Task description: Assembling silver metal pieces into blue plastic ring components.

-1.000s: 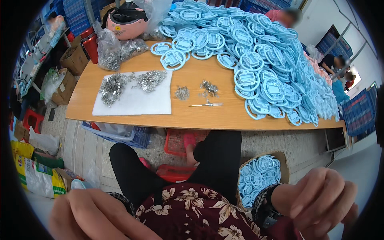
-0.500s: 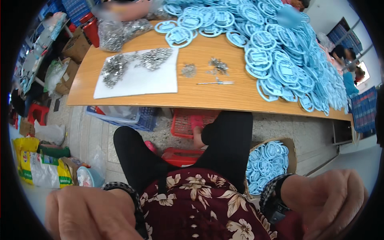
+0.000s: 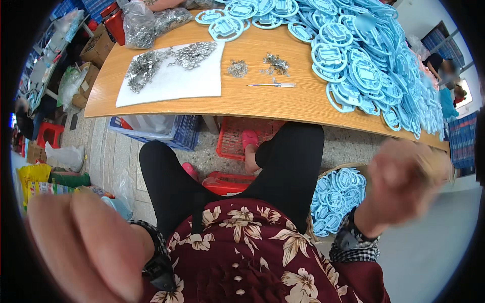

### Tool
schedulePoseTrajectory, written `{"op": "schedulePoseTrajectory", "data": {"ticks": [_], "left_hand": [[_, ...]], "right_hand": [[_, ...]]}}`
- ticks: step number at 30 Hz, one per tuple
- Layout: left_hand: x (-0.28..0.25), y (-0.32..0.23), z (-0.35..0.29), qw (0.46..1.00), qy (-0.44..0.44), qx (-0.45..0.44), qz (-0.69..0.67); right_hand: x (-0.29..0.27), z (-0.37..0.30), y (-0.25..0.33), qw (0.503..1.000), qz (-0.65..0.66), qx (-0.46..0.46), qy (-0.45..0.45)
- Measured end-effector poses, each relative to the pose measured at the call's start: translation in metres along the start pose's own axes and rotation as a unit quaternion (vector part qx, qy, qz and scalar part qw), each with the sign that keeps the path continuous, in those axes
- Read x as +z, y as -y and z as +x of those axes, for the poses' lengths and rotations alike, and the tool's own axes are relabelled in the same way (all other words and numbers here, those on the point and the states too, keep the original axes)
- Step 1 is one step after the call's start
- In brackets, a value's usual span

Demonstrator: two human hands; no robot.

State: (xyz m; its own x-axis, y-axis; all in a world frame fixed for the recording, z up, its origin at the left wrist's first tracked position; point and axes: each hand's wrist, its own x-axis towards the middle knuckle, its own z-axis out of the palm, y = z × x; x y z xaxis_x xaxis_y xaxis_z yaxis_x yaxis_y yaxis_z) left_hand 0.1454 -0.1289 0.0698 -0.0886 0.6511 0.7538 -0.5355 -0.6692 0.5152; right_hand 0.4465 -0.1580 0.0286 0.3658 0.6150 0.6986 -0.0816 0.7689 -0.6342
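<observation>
My left hand (image 3: pixel 86 247) is raised at the lower left, large and blurred, well short of the table. My right hand (image 3: pixel 404 182) is up at the right, between the table's front edge and my body. Motion smears its fingers, and I cannot make out whether either hand holds anything. Beyond, a white foam sheet (image 3: pixel 187 86) bears two heaps of small metal parts (image 3: pixel 142 70). Right of it lie a small pile of light bits (image 3: pixel 237 68), a pile of darker metal pieces (image 3: pixel 276 64) and a thin screwdriver (image 3: pixel 278 85).
Light-blue plastic rings (image 3: pixel 364 70) cover the right side of the wooden table (image 3: pixel 273 108); more fill a carton (image 3: pixel 337 202) below. Bagged metal parts (image 3: pixel 139 30) and a red flask (image 3: pixel 114 25) stand far left. Under the table are a blue crate (image 3: pixel 184 134) and red basket (image 3: pixel 230 141).
My right hand has risen and moved toward the table edge. My left hand has come up and left, and looks larger. My view has shifted slightly; the things on the table look unchanged.
</observation>
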Motion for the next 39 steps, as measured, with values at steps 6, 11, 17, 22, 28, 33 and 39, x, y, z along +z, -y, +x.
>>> {"op": "schedulePoseTrajectory", "data": {"ticks": [6,11,17,22,28,33,39], "left_hand": [[0.007,0.042,0.004,0.985,0.087,-0.140,0.055],[0.000,0.073,-0.007,0.981,0.097,-0.132,0.100],[-0.009,0.107,-0.026,0.938,0.080,-0.280,0.189],[-0.024,0.167,-0.041,0.827,0.214,-0.475,0.214],[-0.030,0.252,0.029,0.821,0.193,-0.390,0.370],[-0.079,0.339,0.093,0.735,0.204,-0.222,0.607],[-0.082,0.379,0.125,0.640,0.249,-0.277,0.673]], "right_hand": [[-0.095,-0.015,-0.075,0.955,-0.217,0.200,0.026],[-0.108,-0.019,-0.115,0.931,-0.276,0.233,0.045],[-0.092,-0.014,-0.141,0.899,-0.399,0.140,0.109],[-0.055,0.004,-0.166,0.827,-0.495,-0.031,0.264],[-0.049,0.011,-0.195,0.751,-0.581,-0.072,0.305],[-0.049,0.014,-0.204,0.733,-0.590,-0.067,0.330],[-0.048,0.023,-0.202,0.728,-0.571,-0.025,0.377]]}}
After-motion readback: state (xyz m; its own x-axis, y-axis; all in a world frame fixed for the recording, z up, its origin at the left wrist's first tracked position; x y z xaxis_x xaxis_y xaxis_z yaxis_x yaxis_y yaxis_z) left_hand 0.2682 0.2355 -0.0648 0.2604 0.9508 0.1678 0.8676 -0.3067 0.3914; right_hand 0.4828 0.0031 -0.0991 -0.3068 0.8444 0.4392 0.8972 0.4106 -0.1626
